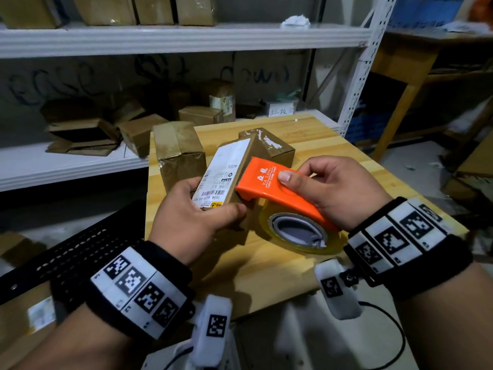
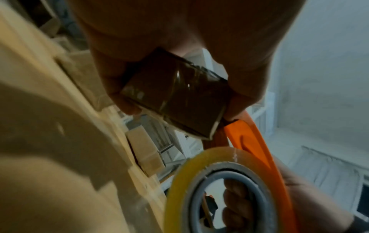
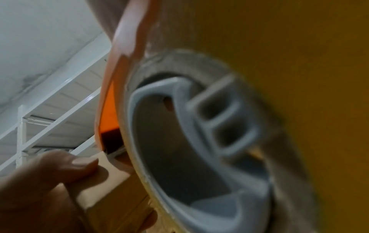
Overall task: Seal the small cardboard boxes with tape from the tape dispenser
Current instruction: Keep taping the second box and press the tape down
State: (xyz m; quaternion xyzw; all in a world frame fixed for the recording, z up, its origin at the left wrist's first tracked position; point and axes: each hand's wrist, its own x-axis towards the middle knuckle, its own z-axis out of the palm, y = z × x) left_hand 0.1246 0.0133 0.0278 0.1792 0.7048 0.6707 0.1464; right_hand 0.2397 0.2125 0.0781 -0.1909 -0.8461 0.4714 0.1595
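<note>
left hand (image 1: 192, 217): grips the labelled box (image 1: 226, 177) at its near end, thumb along the right side, fingers wrapped on the left; box held above the table, tilted, label face up
right hand (image 1: 333, 188): wrapped around the tape dispenser (image 1: 269, 182), thumb on top of the orange shell, fingers through the core per left wrist view
tape dispenser: orange, cutter end touching the right side of the labelled box near its near end; tape roll (image 1: 298, 231) clear-yellowish, hangs under the shell on a grey hub
labelled box, left wrist view: near end face already carries glossy tape
table (image 1: 333, 145): light wood, under both hands
other boxes: tall taped box (image 1: 178, 153) standing far left on the table; second box (image 1: 269, 145) with torn white label bits just behind the labelled box
shelf rack (image 1: 186, 38): white metal, behind the table; more cardboard boxes on its lower and upper shelves
wristbands: black with square markers on both wrists
</note>
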